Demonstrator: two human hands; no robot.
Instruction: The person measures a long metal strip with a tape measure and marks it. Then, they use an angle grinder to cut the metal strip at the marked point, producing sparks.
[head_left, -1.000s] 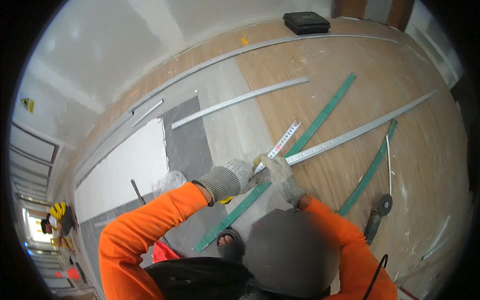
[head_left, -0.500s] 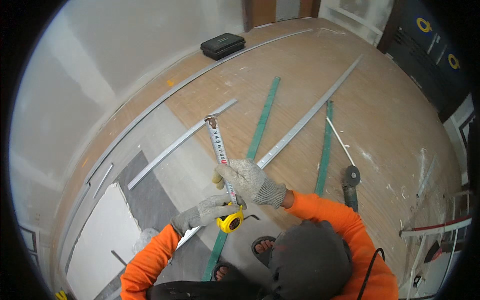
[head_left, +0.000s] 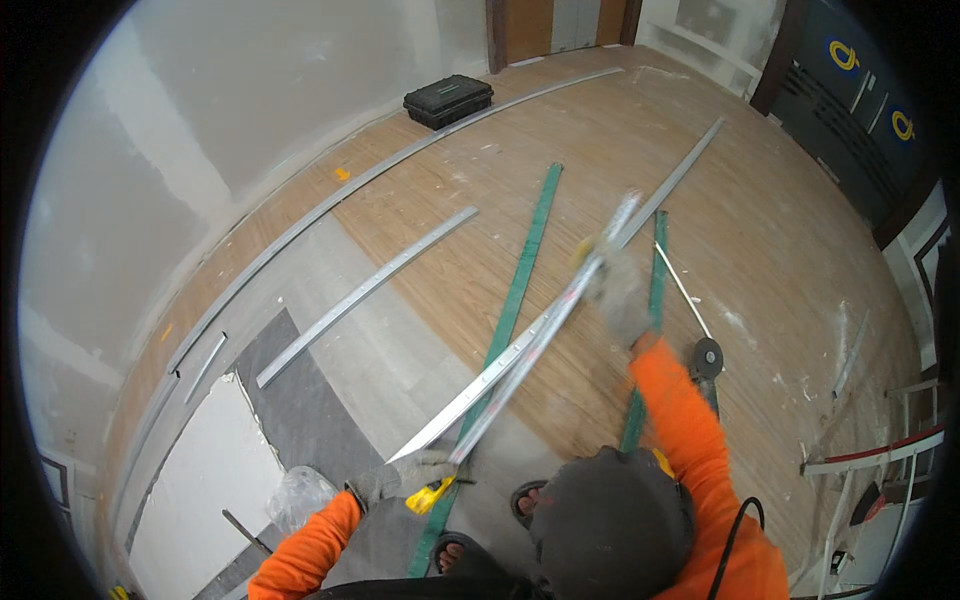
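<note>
In my gloved left hand [head_left: 400, 477], near the lower middle, is a yellow tape measure [head_left: 430, 496]. My gloved right hand [head_left: 618, 292] is smeared by motion, its fingers closed around the pulled-out silver tape blade [head_left: 530, 357]. The blade runs slantwise between my hands and past the right one. It passes over or beside a long pale metal profile [head_left: 470, 396] lying at a similar slant. Beneath that profile lie two green metal strips, one on the left [head_left: 527, 265] and one on the right [head_left: 657, 275]. Both orange sleeves show.
An angle grinder [head_left: 707, 358] lies by the right green strip, near a thin white rod [head_left: 683, 288]. Shorter metal profile [head_left: 370, 295] left. White board [head_left: 205, 495] and plastic bag [head_left: 300, 498] lower left. Black case [head_left: 448, 100] by the wall. Metal frame [head_left: 880, 458] right.
My right hand has moved up and to the right, drawing out a much longer length of blade. My left hand has gone slightly down and left with the tape measure's yellow case.
</note>
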